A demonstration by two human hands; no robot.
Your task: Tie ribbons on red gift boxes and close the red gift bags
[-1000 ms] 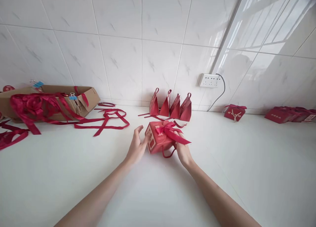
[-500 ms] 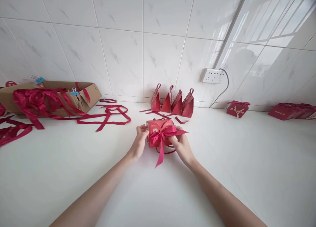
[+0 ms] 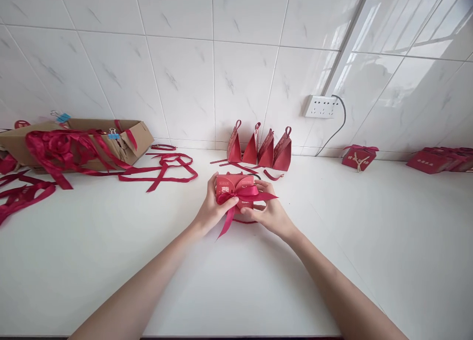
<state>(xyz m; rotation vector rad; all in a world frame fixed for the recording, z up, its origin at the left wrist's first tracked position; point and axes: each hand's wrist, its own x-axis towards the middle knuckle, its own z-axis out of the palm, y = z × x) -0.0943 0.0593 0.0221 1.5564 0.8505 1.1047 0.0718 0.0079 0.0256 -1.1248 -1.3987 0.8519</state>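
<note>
Red box (image 3: 236, 182): between the hands
Left hand (image 3: 211, 206): clasping the end beside it, thumb on the bow (image 3: 251, 193)
Right hand (image 3: 271, 209): pinching the opposite end
Bow step: apparently arranging it
Bow next: probably calls for light thumb pressure

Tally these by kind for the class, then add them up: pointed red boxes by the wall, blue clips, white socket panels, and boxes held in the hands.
Pointed red boxes: 4
Blue clips: 2
White socket panel: 1
Held box: 1
Total: 8

White tabletop (image 3: 236, 281) — cardboard box (image 3: 137, 152), red ribbon (image 3: 154, 183), four peaked boxes (image 3: 265, 154) (loop-topped), more red boxes (image 3: 430, 160) farther right
</note>
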